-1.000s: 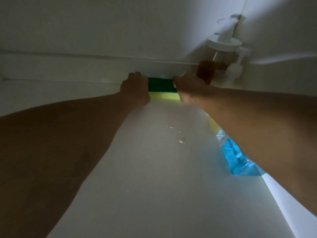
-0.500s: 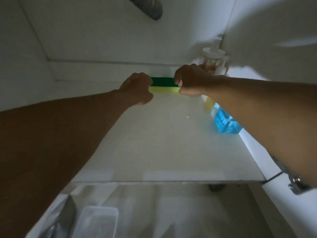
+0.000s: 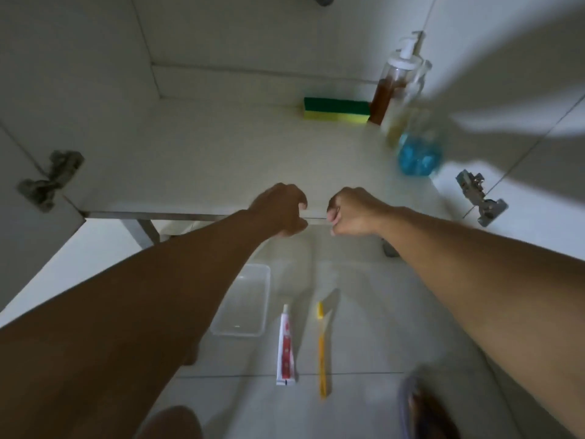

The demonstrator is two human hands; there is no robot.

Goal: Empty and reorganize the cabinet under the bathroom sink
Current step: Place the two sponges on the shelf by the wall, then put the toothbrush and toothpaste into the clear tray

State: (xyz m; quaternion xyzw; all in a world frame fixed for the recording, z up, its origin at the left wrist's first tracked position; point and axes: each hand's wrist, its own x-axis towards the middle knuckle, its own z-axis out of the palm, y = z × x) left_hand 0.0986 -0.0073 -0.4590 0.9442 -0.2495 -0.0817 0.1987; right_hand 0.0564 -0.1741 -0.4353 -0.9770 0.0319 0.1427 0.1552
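Observation:
A green and yellow sponge [image 3: 337,109] lies at the back of the white cabinet floor [image 3: 221,160], against the rear wall. Right of it stand a pump bottle with brown liquid [image 3: 392,80], a bottle with yellowish liquid [image 3: 399,120] and a bottle with blue liquid [image 3: 419,158]. My left hand [image 3: 280,210] and my right hand [image 3: 351,213] hover side by side over the cabinet's front edge, fingers curled, holding nothing.
On the tiled floor in front of the cabinet lie a clear plastic tray [image 3: 242,301], a toothpaste tube [image 3: 286,346] and a yellow toothbrush [image 3: 322,346]. Door hinges sit at the left [image 3: 50,179] and right [image 3: 479,198]. A sandalled foot [image 3: 424,410] is at the bottom right.
Both hands have let go of the sponge at the back of the cabinet and drawn back to the front edge. The view has pulled out, showing the floor items.

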